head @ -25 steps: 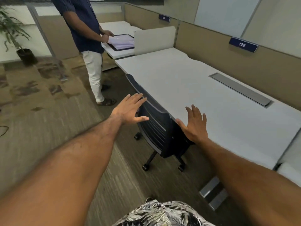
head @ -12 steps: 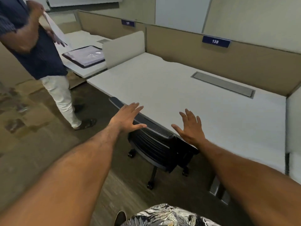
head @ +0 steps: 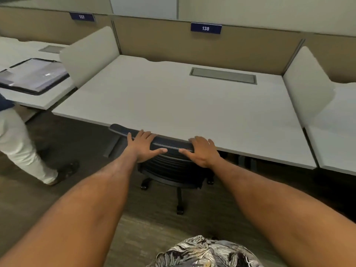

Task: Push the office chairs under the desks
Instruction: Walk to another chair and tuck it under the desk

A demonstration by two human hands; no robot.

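Room: open-plan office, tan partition (head: 240,49) at back w/ blue plates "137" (head: 81,16) & "138" (head: 205,28); brown carpet floor (head: 57,205).
Tabletop: pale grey tabletop (head: 173,105) between two white side screens (head: 90,56); grey cable hatch (head: 223,75) set in near the back, right of centre.
Next desk, left: dark folder (head: 32,76) lies open.
Bystander: a person's white trouser leg (head: 19,145) & dark shoe at far left.
Chair: black chair (head: 173,166), seat tucked under the tabletop, backrest top right against the front edge; wheeled base shows below.
Left hand: left hand (head: 143,146) grips backrest top, fingers bent over the edge, thumb stretched along near side.
Right hand: right hand (head: 202,151) grips same edge just beside it, fingers curled over, thumb pointing toward the left one.
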